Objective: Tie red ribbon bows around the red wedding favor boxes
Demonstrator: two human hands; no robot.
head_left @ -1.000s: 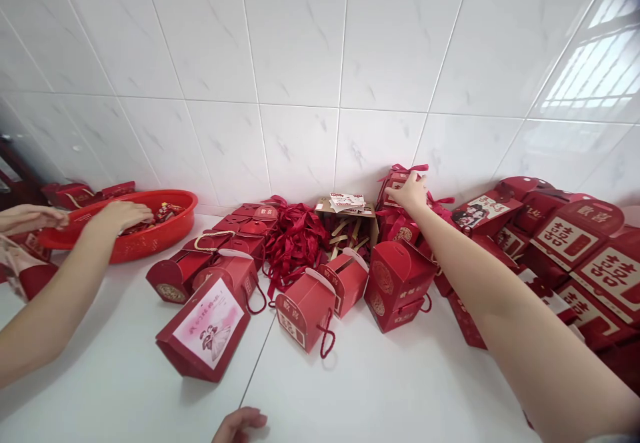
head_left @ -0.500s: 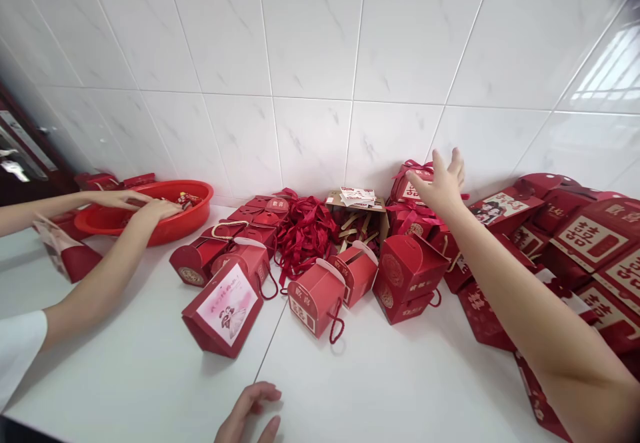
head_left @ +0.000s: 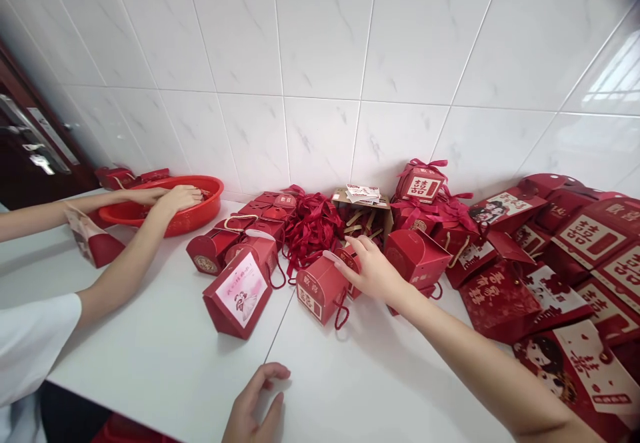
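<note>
My right hand reaches over the white table into a cluster of small red gift boxes. Its fingers are stretched out and rest on one small box, just behind another red box with a cord handle; it grips nothing. My left hand lies on the table near the front edge, fingers loosely apart and empty. A red box tied with a ribbon stands against the wall, away from both hands.
Another person's arms reach from the left into a red basin. A picture-fronted box lies left of centre. Red ribbons, a small cardboard box and several large red boxes line the tiled wall.
My right hand left the ribboned box at the wall and came down and left onto the small boxes in the middle. The view shifted left. My left hand moved slightly further onto the table.
</note>
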